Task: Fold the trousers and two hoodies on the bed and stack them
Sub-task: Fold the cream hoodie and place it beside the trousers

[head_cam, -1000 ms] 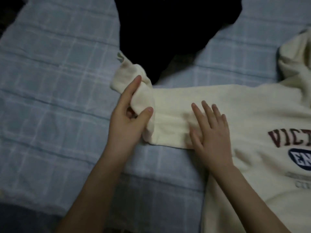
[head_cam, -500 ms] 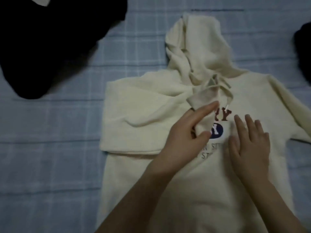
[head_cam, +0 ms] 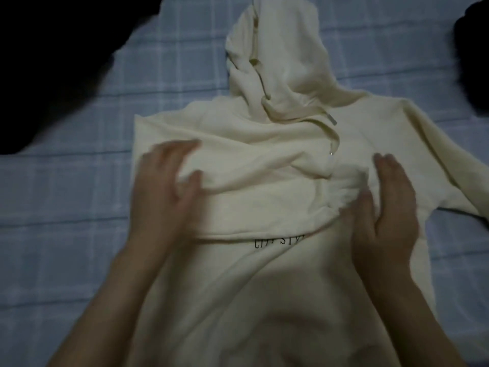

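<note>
**First hoodie, sleeve fold under way: one sleeve across the chest, the other not yet brought in.**

Nearest, the cream hoodie (head_cam: 238, 300) lies face up on the checked bed (head_cam: 53, 260). The left hand (head_cam: 164, 192) rests on the folded-over sleeve (head_cam: 264, 202) with its fingers spread; blur hides whether it pinches a fold. The right hand (head_cam: 383, 207) lies flat and holds nothing, pressing the chest beside the cuff. Farther right the other sleeve (head_cam: 436, 165) lies spread out, and the next move likely means carrying it across. Beyond it is the hood (head_cam: 285, 54), and a dark garment (head_cam: 53, 62) and a second dark garment (head_cam: 473, 62) wait unfolded.
</note>
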